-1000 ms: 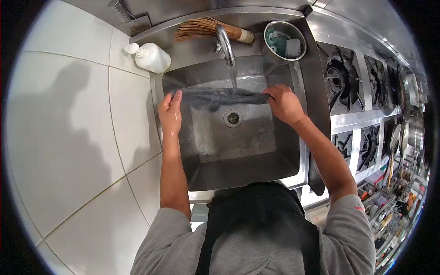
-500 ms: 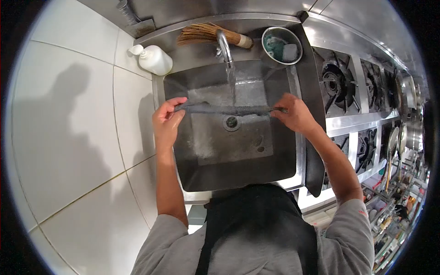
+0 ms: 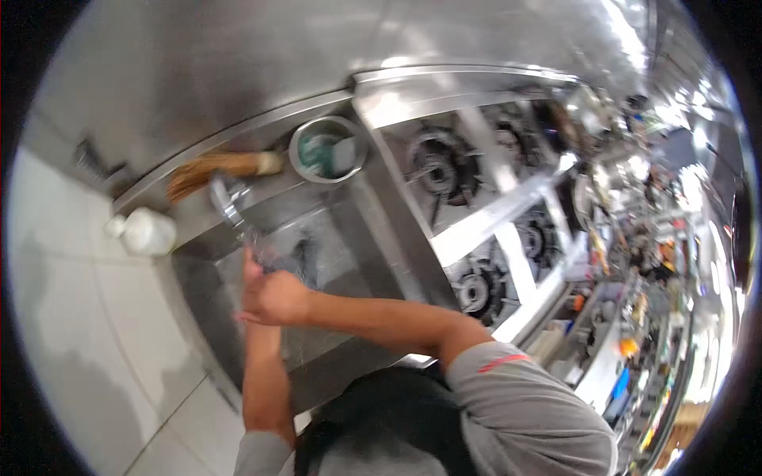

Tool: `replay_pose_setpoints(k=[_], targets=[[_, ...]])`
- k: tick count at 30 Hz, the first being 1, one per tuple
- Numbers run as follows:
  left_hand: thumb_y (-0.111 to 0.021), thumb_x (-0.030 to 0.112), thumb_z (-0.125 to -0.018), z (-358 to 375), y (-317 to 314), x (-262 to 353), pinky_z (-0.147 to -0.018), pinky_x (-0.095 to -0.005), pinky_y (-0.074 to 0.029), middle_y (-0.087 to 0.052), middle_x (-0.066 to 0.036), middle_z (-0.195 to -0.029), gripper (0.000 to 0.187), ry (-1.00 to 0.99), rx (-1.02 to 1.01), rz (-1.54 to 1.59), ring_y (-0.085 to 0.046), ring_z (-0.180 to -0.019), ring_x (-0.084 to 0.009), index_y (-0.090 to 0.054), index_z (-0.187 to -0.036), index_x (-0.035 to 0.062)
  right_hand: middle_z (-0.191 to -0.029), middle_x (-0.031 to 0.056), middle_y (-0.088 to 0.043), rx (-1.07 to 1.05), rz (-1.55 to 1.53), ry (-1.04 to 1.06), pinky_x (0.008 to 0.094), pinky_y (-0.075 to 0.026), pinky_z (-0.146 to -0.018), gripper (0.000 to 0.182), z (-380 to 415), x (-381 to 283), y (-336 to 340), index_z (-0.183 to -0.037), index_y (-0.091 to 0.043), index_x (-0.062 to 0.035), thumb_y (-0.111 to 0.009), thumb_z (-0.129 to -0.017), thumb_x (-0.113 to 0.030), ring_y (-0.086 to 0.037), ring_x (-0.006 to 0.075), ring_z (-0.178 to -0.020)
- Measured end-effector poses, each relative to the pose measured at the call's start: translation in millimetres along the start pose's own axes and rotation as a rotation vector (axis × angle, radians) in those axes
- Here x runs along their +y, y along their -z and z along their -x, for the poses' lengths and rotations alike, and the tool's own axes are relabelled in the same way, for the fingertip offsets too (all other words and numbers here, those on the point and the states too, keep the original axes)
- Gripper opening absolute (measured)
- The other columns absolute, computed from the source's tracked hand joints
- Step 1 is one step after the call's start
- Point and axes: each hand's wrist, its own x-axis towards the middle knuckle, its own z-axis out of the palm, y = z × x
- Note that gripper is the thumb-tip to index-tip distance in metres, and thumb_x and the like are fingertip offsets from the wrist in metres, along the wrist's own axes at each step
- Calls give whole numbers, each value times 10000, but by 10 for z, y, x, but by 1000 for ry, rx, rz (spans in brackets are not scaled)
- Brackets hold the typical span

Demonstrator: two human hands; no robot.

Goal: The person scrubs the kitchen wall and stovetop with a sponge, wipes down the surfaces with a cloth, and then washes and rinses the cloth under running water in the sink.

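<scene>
My right hand [image 3: 276, 300] is curled over my left hand [image 3: 252, 276], the two touching above the left part of the sink [image 3: 317, 349]. A limp dark grey strip of cloth [image 3: 302, 260] shows just beyond my knuckles, its near part covered by my hands. Both hands appear closed on it, though motion blur and overlap hide most of my left fingers. Water runs from the metal faucet [image 3: 228, 205] close to my left fingertips.
Behind the sink lie a straw brush [image 3: 210, 173] and a metal bowl [image 3: 298, 159] holding green scrubbing pads. A white pump bottle [image 3: 151, 232] stands at the left by the tiled wall [image 3: 63, 317]. Gas burners [image 3: 439, 170] adjoin the sink on the right.
My hands, apart before with the grey cloth stretched between them, have come together at the left; the cloth now hangs bunched. My view has turned and swung toward the stove.
</scene>
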Motion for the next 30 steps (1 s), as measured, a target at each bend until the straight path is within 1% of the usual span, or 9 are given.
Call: replay_pose_setpoints(k=[4, 7, 11, 12, 16, 18, 20, 24, 30], targets=[[-444, 446, -1061, -154, 8, -239, -903, -449, -557, -687, -105, -1132, 431, 49, 121, 92, -672, -1031, -251, -642, -1190, 86, -815, 130, -676, 11, 15, -573, 460, -562, -731, 329, -137, 554, 170, -831, -718, -113, -636, -932, -415, -699, 355, -809], [-503, 455, -1026, 78, -398, -59, -924, -449, -550, -694, -92, -1147, 416, 113, 193, 35, -671, -1062, -255, -652, -1199, 107, -884, 139, -697, 251, 11, -159, 453, -566, -710, 328, 19, 280, -18, -787, -697, -83, -678, -925, -380, -699, 341, -828], [-621, 425, -980, 102, -566, -129, -950, -469, -537, -709, -73, -1158, 404, 281, 226, -29, -670, -1091, -258, -661, -1225, 106, -882, 205, -672, 299, -82, -754, 461, -555, -822, 425, -27, 867, -118, -827, -716, -57, -657, -947, -461, -680, 389, -889], [-613, 402, -995, 77, -469, -143, -968, -470, -531, -706, -70, -1181, 386, 313, 240, -109, -666, -1104, -259, -659, -1235, 102, -978, 178, -708, 132, -606, -1061, 441, -531, -886, 557, -71, 976, 55, -945, -734, -60, -592, -968, -598, -676, 366, -979], [-636, 293, -981, -99, -117, 236, -1004, -471, -517, -724, -71, -1195, 289, 237, 246, -81, -681, -1101, -271, -695, -1176, 87, -1109, 156, -740, -57, -1811, -971, 458, -515, -924, 791, 89, 704, 162, -1139, -707, 22, -524, -947, -724, -678, 278, -1060], [-644, 271, -968, -46, -260, 395, -991, -475, -525, -735, -77, -1144, 246, 188, 280, -58, -693, -1056, -274, -708, -1109, 80, -1091, 178, -745, -260, -890, -737, 453, -522, -917, 724, 385, 803, -160, -1174, -698, -22, -647, -878, -681, -696, 311, -1039], [-670, 254, -941, 373, -959, 734, -961, -485, -541, -746, -88, -1058, 205, 68, 262, -107, -705, -985, -281, -715, -1026, 72, -1063, 194, -745, -280, -686, -614, 470, -530, -902, 638, 462, 488, 25, -1165, -704, -53, -716, -834, -599, -706, 348, -1015], [-652, 245, -952, 591, -843, 1146, -1013, -501, -518, -740, -113, -1121, 242, 40, 142, 6, -694, -1052, -322, -702, -1071, 40, -977, 231, -731, -152, -339, -646, 481, -542, -836, 527, 569, 555, -197, -1209, -684, -53, -770, -780, -347, -714, 381, -931], [-616, 238, -970, 731, -605, 1411, -1095, -535, -462, -686, -146, -1267, 330, -109, 244, 55, -630, -1202, -339, -638, -1211, 13, -999, 256, -717, -226, -132, -755, 494, -544, -843, 487, 348, 1154, 77, -1145, -686, -13, -730, -741, -282, -688, 436, -966]])
